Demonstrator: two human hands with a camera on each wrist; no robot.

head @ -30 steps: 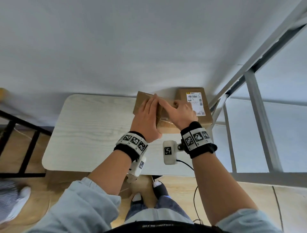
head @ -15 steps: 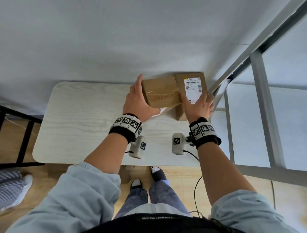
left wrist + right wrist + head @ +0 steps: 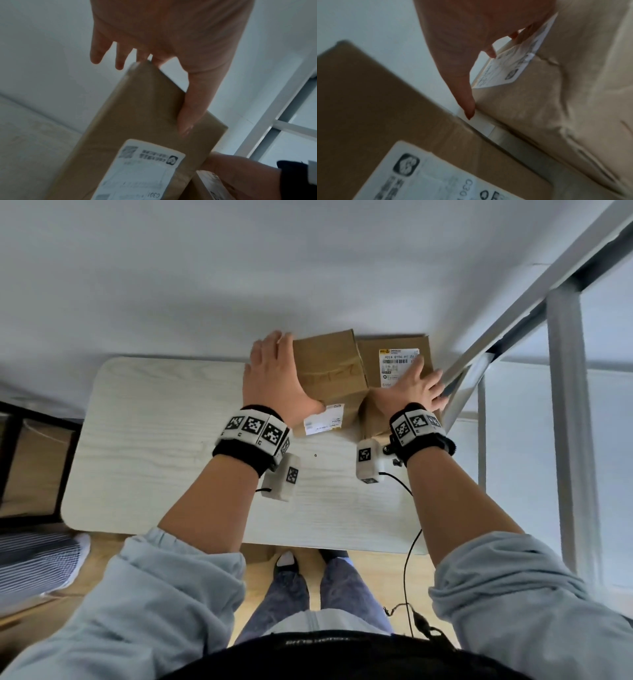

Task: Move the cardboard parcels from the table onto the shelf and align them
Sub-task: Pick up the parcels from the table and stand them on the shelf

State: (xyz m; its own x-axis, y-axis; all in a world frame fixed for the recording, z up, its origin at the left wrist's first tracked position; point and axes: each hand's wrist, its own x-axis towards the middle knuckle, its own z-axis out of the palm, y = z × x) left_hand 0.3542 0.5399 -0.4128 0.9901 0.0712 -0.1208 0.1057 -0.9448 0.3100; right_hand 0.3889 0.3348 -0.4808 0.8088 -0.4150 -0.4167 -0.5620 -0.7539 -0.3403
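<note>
Two cardboard parcels stand side by side at the far edge of the pale table (image 3: 164,440). The left parcel (image 3: 329,371) (image 3: 145,115) (image 3: 376,101) is darker brown, with a white label on its near face. My left hand (image 3: 274,374) (image 3: 163,40) presses flat against its left side with straight fingers, thumb laid on the near face. The right parcel (image 3: 373,350) (image 3: 539,94) has a label on top. My right hand (image 3: 411,392) (image 3: 471,40) lies flat on it, thumb at the seam between the two parcels. Whether the left parcel rests on the table I cannot tell.
The grey metal shelf frame (image 3: 565,405) rises right beside the right parcel. A white wall (image 3: 308,268) stands straight behind the table. A black frame (image 3: 13,467) and another person's striped leg (image 3: 41,563) are at the left. A black cable (image 3: 407,559) hangs from my right wrist.
The left parcel came off the top of the right one and now stands beside it. My left hand went to its left side; my right hand moved onto the right parcel.
</note>
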